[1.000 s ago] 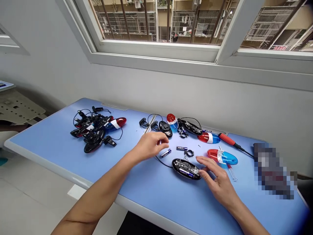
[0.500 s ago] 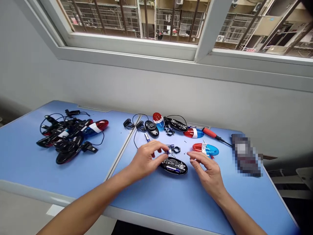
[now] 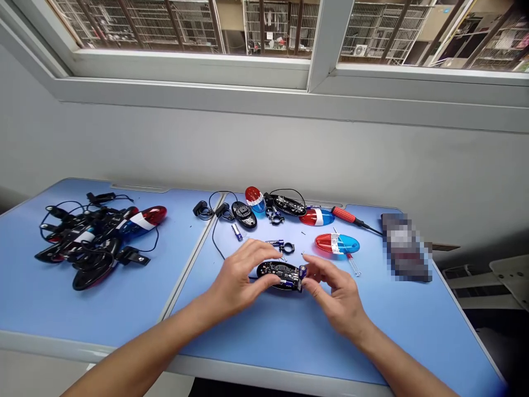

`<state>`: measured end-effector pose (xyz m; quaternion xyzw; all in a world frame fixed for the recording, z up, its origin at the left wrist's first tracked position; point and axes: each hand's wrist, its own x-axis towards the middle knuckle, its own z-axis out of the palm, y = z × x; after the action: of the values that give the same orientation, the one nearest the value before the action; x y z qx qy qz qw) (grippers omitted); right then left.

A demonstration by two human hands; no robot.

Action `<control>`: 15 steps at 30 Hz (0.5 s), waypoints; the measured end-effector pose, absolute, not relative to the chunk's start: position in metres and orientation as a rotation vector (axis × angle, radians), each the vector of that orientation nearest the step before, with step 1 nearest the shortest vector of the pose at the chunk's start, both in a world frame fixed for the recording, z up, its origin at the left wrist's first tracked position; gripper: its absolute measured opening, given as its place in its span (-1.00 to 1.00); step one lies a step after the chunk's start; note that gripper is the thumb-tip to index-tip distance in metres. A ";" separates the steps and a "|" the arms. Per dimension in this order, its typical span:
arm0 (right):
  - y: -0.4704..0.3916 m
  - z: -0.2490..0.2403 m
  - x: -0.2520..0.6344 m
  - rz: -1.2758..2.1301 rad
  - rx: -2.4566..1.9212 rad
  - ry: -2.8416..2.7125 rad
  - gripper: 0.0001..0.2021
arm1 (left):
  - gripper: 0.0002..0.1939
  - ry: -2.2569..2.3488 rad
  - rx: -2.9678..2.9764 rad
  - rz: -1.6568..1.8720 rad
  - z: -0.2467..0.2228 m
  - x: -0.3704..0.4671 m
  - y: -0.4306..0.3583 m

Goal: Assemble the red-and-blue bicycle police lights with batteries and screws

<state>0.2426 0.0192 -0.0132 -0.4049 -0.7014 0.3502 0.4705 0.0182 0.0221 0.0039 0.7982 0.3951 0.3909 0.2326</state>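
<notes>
An opened black oval light housing (image 3: 280, 270) lies on the blue table, with circuitry and a blue battery (image 3: 286, 283) inside. My right hand (image 3: 333, 284) pinches another blue battery (image 3: 303, 271) between thumb and fingers at the housing's right end. At the left end is my left hand (image 3: 246, 273), thumb and fingers apart and nothing seen between them. Its thumb reaches over the housing's edge; I cannot tell whether it touches. Behind the housing are a blue battery (image 3: 274, 243) and a black ring clamp (image 3: 287, 248). A red and blue lens cover (image 3: 337, 243) lies to the right.
A red-handled screwdriver (image 3: 345, 215) points toward a blurred dark object (image 3: 405, 248). Farther back sit a second opened housing (image 3: 289, 205), another lens cover (image 3: 317, 216) and a loose battery (image 3: 237, 231). Several bike lights with cables (image 3: 99, 237) are heaped at left.
A battery that was at my left hand's fingertips is now in my right hand. My right hand has moved left to the housing. The view has shifted slightly.
</notes>
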 end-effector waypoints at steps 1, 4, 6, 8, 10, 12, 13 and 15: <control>0.022 -0.014 0.245 0.897 -1.053 -1.658 -0.67 | -0.69 1.143 2.267 1.019 0.006 0.014 0.025; 0.030 -0.016 0.248 0.994 -1.195 -1.470 -0.68 | -0.56 1.311 2.405 0.673 0.006 0.006 0.029; 0.034 -0.018 0.247 1.096 -1.261 -1.363 -0.66 | -0.53 1.380 2.411 0.451 0.003 0.006 0.031; 0.036 -0.019 0.244 1.255 -1.297 -1.306 -0.61 | -0.56 1.410 2.384 0.360 -0.001 0.006 0.032; 0.034 -0.018 0.240 1.434 -1.302 -1.292 -0.57 | -0.57 1.400 2.351 0.404 -0.004 0.005 0.034; 0.031 -0.018 0.237 1.600 -1.280 -1.300 -0.55 | -0.51 1.350 2.306 0.485 -0.005 0.002 0.036; 0.029 -0.017 0.236 1.665 -1.264 -1.303 -0.55 | -0.47 1.309 2.278 0.499 -0.004 0.000 0.036; 0.027 -0.016 0.235 1.737 -1.244 -1.303 -0.54 | -0.39 1.213 2.217 0.451 -0.002 -0.002 0.035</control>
<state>0.2345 0.0271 -0.0165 -0.4720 -0.4943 0.6589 0.3141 -0.0023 0.0352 -0.0019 0.8282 0.4532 0.1684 0.2834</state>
